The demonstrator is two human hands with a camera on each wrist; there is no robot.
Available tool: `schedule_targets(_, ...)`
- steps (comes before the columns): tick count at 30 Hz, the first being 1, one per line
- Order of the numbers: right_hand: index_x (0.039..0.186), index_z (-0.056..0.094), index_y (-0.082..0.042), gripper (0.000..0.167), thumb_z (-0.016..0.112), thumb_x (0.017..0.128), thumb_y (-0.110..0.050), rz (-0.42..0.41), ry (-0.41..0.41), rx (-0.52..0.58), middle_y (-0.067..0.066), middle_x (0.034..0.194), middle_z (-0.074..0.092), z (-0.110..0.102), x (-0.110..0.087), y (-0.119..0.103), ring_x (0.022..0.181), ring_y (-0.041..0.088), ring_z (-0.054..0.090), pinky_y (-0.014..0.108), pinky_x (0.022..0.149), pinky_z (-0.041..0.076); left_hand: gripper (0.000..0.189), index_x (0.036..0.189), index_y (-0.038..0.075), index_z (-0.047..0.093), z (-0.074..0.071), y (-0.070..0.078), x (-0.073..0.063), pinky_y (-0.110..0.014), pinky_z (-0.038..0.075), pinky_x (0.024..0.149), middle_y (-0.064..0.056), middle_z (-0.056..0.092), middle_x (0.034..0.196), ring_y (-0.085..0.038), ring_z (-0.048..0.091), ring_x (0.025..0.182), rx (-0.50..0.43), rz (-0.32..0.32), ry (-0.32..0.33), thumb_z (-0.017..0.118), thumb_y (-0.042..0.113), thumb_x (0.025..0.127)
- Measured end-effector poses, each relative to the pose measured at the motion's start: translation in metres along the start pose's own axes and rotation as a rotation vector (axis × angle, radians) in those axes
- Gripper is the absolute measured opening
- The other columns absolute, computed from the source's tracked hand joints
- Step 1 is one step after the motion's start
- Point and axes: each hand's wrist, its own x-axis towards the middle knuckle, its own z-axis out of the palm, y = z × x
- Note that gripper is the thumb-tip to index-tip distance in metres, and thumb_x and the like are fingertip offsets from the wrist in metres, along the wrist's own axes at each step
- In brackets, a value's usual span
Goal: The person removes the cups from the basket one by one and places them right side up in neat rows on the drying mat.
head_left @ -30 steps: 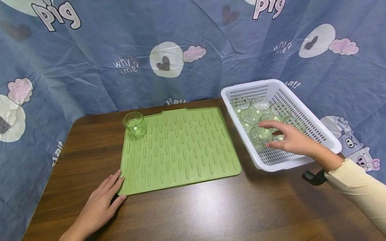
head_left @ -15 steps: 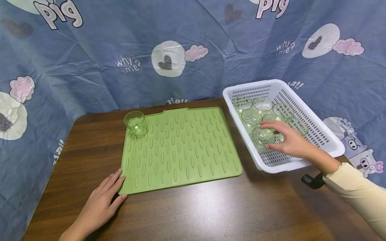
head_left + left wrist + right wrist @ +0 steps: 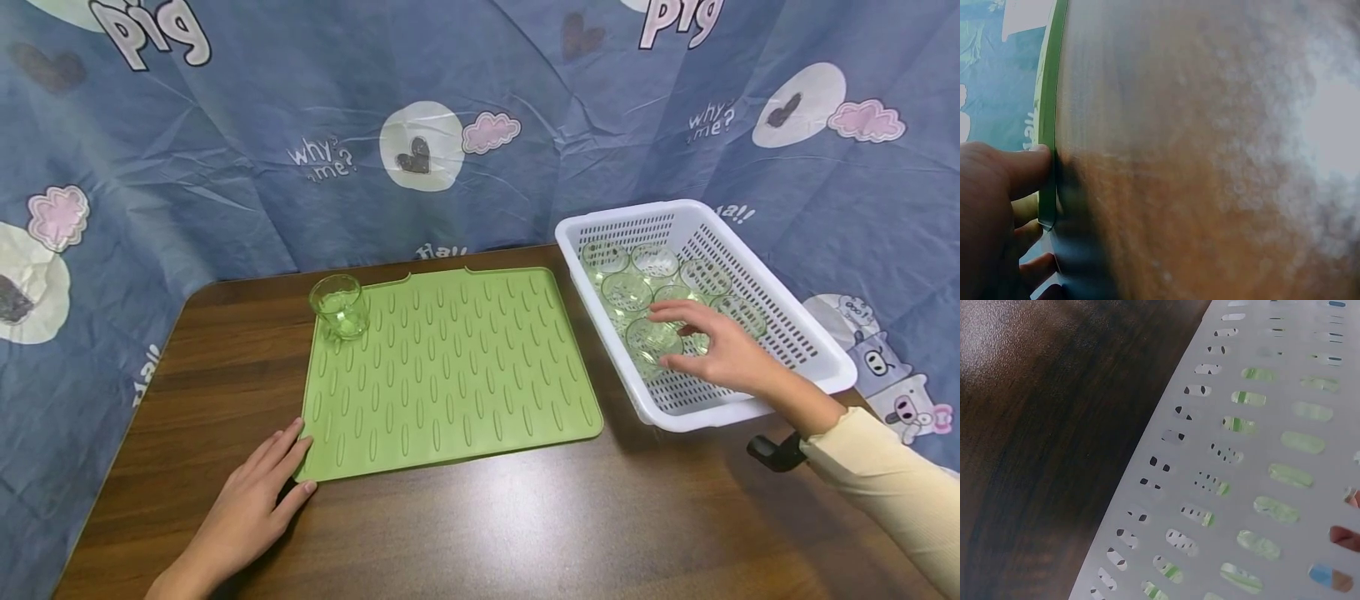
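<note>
My left hand (image 3: pixel 240 504) rests at the near left corner of a green ridged mat (image 3: pixel 450 375), its fingers and thumb touching the edges. In the left wrist view, the thumb lies against the edge of the mat (image 3: pixel 1049 94). A clear green glass (image 3: pixel 341 308) stands upright on the far left corner. My right hand (image 3: pixel 716 346) is held over a white slotted basket (image 3: pixel 757 258), thumb and fingers apart. Beneath it is the nearest green glass (image 3: pixel 651 343) among several. In the right wrist view, the basket wall (image 3: pixel 1166 481) hides most of the hand.
The brown wooden table (image 3: pixel 480 533) carries the mat and the basket. A blue printed cloth (image 3: pixel 300 100) hangs behind it. A black strap end (image 3: pixel 776 452) sticks out by the right sleeve (image 3: pixel 885 475).
The head view has shifted slightly. Both hands keep nearly the same place, the right over the basket and the left at the mat's corner.
</note>
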Motion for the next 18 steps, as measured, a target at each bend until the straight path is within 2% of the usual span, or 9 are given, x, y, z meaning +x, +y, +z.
schedule_targets(4,0.126,0.064,-0.002,0.061,0.086,0.069,-0.003,0.049,-0.011,0.001,0.017,0.13,0.062,-0.0013,0.0001,-0.0009,0.115,-0.013,0.047,0.01,0.085,0.049,0.059,0.146,0.005,0.049,-0.0005,0.0,0.0003,-0.068,0.038,0.097,-0.016,0.037,0.159,-0.047,0.041,0.137,0.002,0.001,-0.002,0.066,0.03,0.095)
schedule_targets(10,0.129,0.061,-0.003,0.066,0.088,0.07,-0.01,0.113,-0.052,-0.036,0.012,0.127,0.063,-0.0023,-0.0004,-0.0014,0.103,0.009,0.058,0.013,0.085,0.05,0.059,0.146,0.005,0.049,-0.0004,-0.0005,0.0002,-0.069,0.038,0.096,-0.016,0.036,0.16,-0.047,0.041,0.137,0.004,-0.002,-0.007,0.066,0.03,0.095)
schedule_targets(14,0.131,0.059,-0.002,0.069,0.088,0.07,-0.013,0.11,-0.076,-0.061,0.014,0.127,0.063,-0.0027,-0.0016,-0.0007,0.102,0.019,0.06,0.018,0.086,0.052,0.059,0.145,0.004,0.049,-0.0005,-0.0005,0.0007,-0.068,0.038,0.097,-0.016,0.036,0.159,-0.048,0.041,0.137,0.001,0.0,-0.005,0.066,0.03,0.095)
schedule_targets(18,0.135,0.057,-0.004,0.074,0.089,0.07,-0.018,0.111,-0.115,-0.094,0.014,0.13,0.064,-0.0028,-0.0026,-0.0022,0.102,0.021,0.063,0.025,0.086,0.054,0.059,0.145,0.004,0.05,-0.0002,-0.0008,0.0009,-0.068,0.038,0.096,-0.016,0.037,0.159,-0.048,0.042,0.136,0.0,0.007,0.006,0.066,0.03,0.095)
